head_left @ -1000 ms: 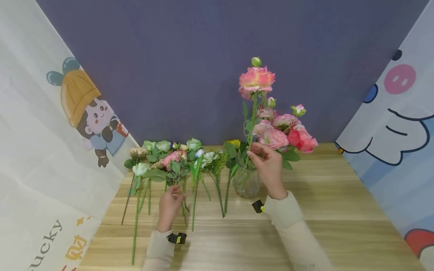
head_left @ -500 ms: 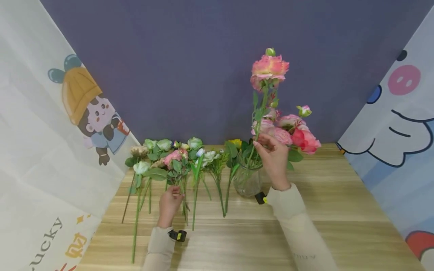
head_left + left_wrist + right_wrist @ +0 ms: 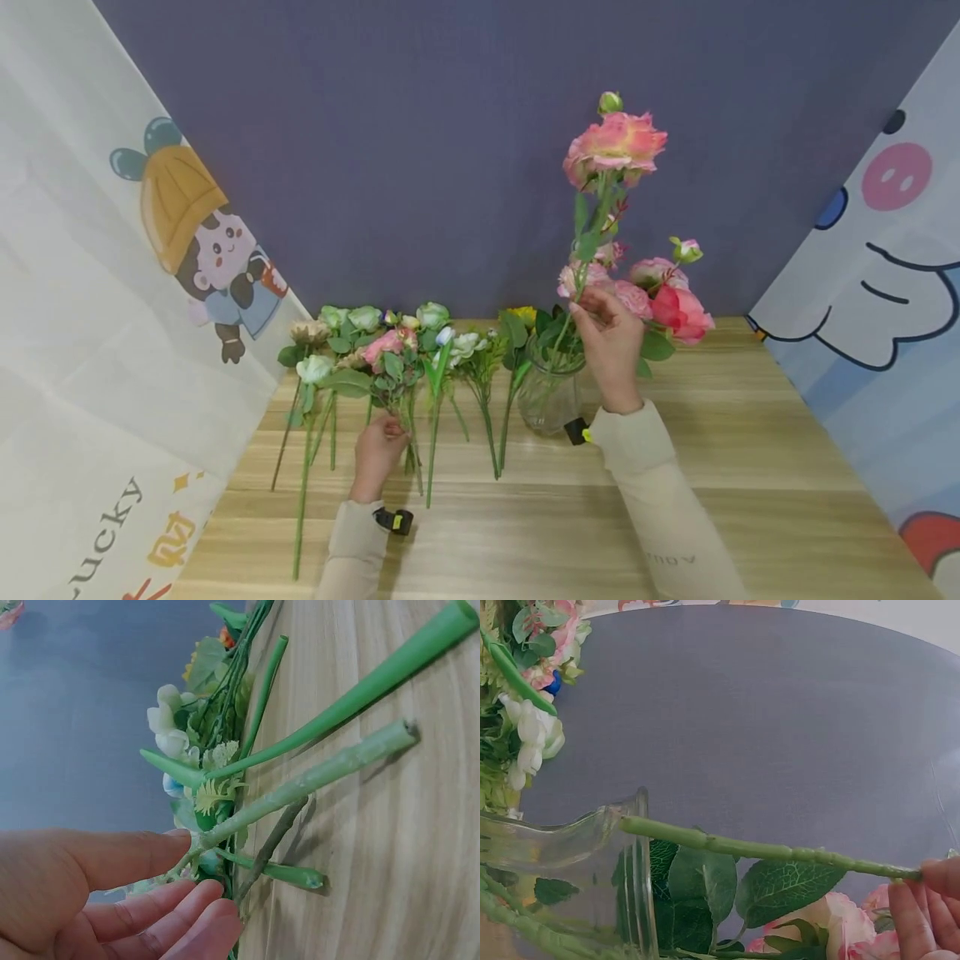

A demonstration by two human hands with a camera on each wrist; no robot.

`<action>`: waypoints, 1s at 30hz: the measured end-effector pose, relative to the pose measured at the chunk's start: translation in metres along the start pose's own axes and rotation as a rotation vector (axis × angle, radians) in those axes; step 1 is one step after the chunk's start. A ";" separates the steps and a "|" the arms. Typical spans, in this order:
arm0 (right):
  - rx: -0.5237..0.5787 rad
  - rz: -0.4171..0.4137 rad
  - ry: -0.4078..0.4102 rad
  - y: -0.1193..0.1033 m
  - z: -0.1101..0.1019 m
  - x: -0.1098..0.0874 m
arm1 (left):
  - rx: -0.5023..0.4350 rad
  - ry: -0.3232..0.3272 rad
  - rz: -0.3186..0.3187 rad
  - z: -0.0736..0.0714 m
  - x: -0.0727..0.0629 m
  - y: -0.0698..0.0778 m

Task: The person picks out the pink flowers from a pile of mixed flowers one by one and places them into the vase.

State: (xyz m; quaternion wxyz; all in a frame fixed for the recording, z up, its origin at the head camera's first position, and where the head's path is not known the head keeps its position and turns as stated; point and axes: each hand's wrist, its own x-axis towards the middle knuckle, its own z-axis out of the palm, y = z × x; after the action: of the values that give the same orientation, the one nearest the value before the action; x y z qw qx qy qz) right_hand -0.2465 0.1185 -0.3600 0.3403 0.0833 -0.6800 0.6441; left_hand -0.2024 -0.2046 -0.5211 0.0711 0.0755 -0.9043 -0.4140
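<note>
The right hand [image 3: 613,354] pinches the stem of a tall pink flower [image 3: 617,148]; the bloom stands at 12 o'clock from this hand, and the stem end is at the mouth of the glass vase [image 3: 550,415], toward 8 o'clock. The left hand [image 3: 381,457], at 8 o'clock from the vase, pinches the stem of a leafy pink flower [image 3: 384,348].

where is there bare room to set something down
Bare tabletop lies between the right sleeve and the right-hand printed cloth, and in front of the glass vase, between that sleeve and the left sleeve. The back left is crowded: artificial flowers lie packed together up to the vase.
</note>
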 end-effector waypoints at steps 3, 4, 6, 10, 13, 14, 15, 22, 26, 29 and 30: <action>0.012 -0.012 0.008 -0.005 0.001 0.000 | 0.005 -0.011 -0.017 0.002 0.001 -0.001; 0.019 -0.013 0.009 -0.009 0.002 0.000 | 0.009 -0.011 -0.018 0.002 0.001 -0.002; 0.031 -0.011 0.009 -0.017 0.003 -0.001 | 0.016 -0.008 -0.018 0.003 0.002 -0.003; 0.054 -0.030 0.019 -0.017 0.004 0.000 | -0.009 -0.009 -0.024 0.005 0.003 -0.004; 0.081 -0.050 0.033 -0.004 0.005 0.002 | -0.069 -0.030 -0.055 0.006 0.003 -0.004; 0.091 -0.054 0.035 0.000 0.005 0.003 | -0.093 -0.038 -0.069 0.006 0.003 -0.004; 0.094 -0.055 0.040 0.001 0.005 0.003 | -0.110 -0.043 -0.079 0.007 0.003 -0.005; 0.029 -0.076 0.033 0.004 0.006 0.001 | -0.193 -0.063 -0.120 0.011 0.005 -0.008; -0.089 -0.102 -0.005 -0.003 0.008 -0.003 | -0.237 -0.078 -0.143 0.012 0.006 -0.009; -0.133 -0.120 -0.023 -0.016 0.009 -0.008 | -0.276 -0.092 -0.155 0.013 0.006 -0.009; -0.141 -0.122 -0.025 -0.020 0.010 -0.009 | -0.297 -0.097 -0.161 0.014 0.006 -0.009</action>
State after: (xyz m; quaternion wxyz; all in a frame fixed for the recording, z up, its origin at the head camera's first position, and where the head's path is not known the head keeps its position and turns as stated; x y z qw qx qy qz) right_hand -0.2321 0.1033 -0.3485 0.3754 0.1083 -0.7215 0.5717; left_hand -0.2099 -0.2016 -0.5365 0.0044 0.1161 -0.8266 -0.5507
